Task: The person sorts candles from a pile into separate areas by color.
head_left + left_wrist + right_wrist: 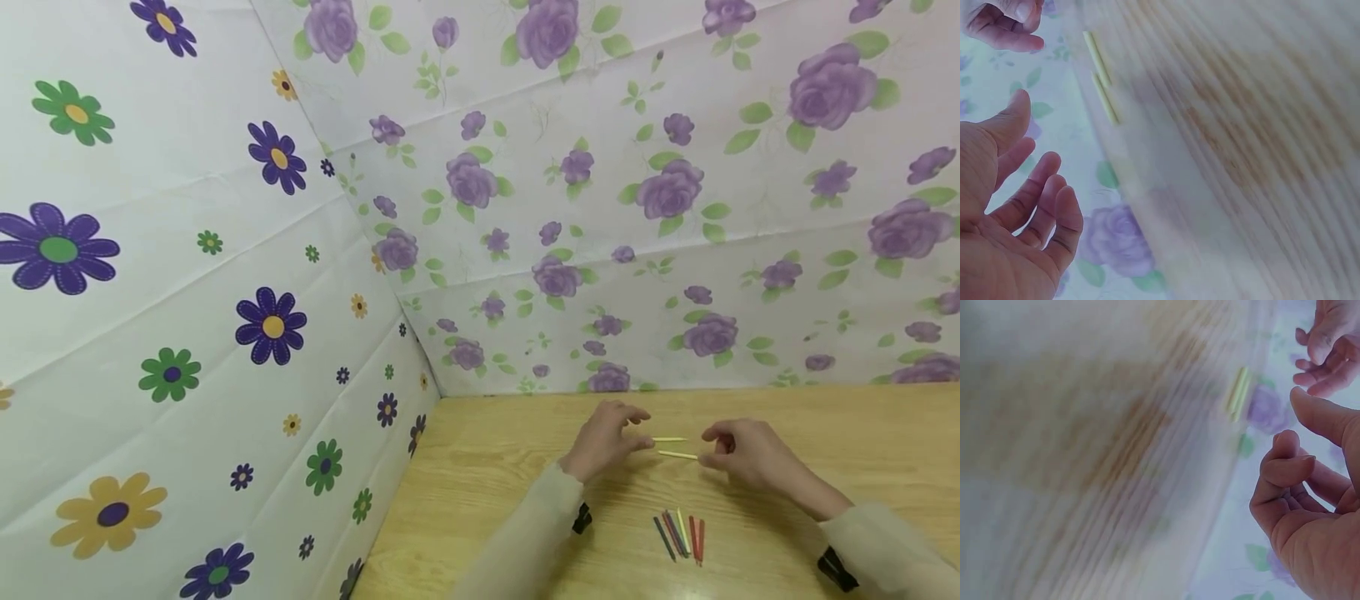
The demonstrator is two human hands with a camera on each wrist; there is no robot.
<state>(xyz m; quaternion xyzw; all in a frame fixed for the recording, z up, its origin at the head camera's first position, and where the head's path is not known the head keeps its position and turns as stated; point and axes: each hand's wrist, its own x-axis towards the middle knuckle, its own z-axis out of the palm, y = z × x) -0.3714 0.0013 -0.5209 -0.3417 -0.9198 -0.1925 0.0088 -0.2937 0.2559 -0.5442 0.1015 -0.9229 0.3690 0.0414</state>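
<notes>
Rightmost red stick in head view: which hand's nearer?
Right: the right hand sits beyond the red stick, slightly rightward; the left hand is also beyond it, but farther off leftward. Neither touches it.

From here I see a light wooden table (457,492). Behind it stands a white wall covering (600,292) with purple roses; on the left, a creased white covering (180,292) carries purple, green and orange flowers.

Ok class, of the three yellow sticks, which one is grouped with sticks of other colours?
The yellow stick immediately left of the two red sticks; the other two yellow sticks lie farther off, between left hand and right hand.
</notes>
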